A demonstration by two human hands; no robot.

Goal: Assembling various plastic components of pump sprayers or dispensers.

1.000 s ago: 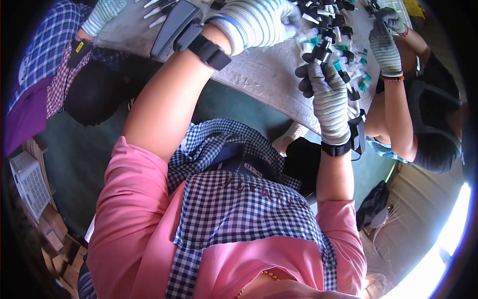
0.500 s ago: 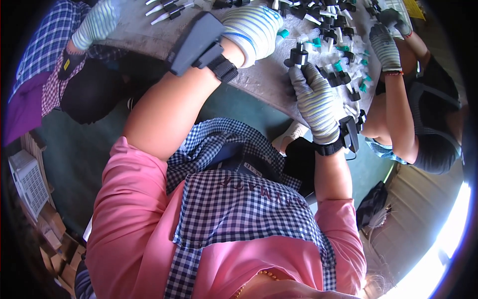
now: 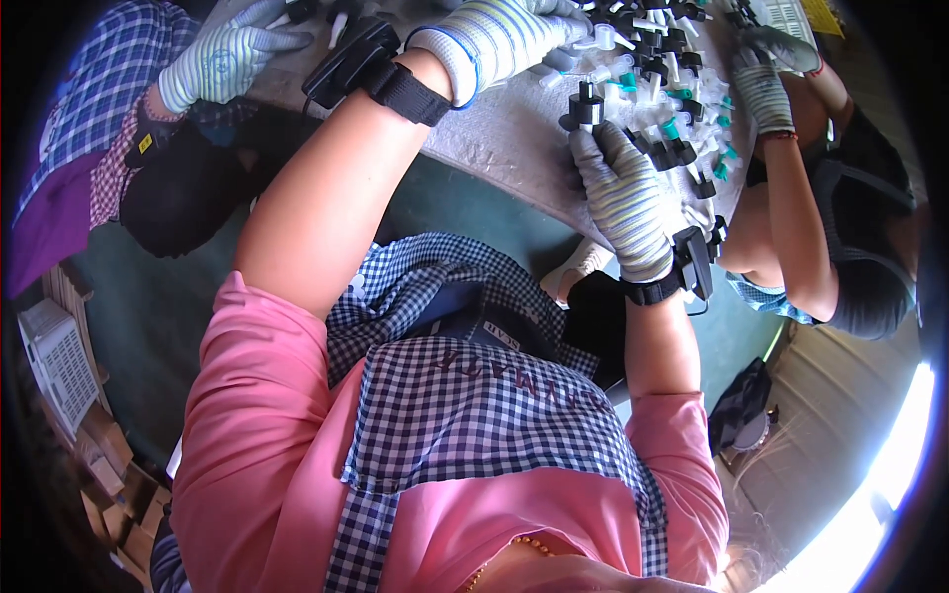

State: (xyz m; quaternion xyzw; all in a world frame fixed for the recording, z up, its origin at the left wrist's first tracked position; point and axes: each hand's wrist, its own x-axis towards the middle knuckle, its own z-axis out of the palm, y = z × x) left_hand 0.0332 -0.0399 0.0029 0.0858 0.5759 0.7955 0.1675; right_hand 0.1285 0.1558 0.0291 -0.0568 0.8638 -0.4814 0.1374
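Observation:
My right hand, in a striped knit glove, is closed around a small black-and-white nozzle part, held upright over the table's near edge. Thumb and fingers grip its lower end, hiding that part of it. My left hand, gloved alike, reaches over the table with fingers stretched toward the pile of small plastic parts. Its fingertips are beside a translucent piece; nothing plainly shows in its grasp. Some of its fingers are cut off by the upper edge. The pile mixes black, white, clear and teal pieces.
The grey worktable spans the top of the view. A co-worker's gloved hand is at the left, another's gloved hands at the right. A white basket and cardboard boxes stand low at the left.
My left hand has moved up and right toward the pile, its fingers straightening. My right hand stays nearly still with the nozzle part. The left co-worker's hand has come further over the table.

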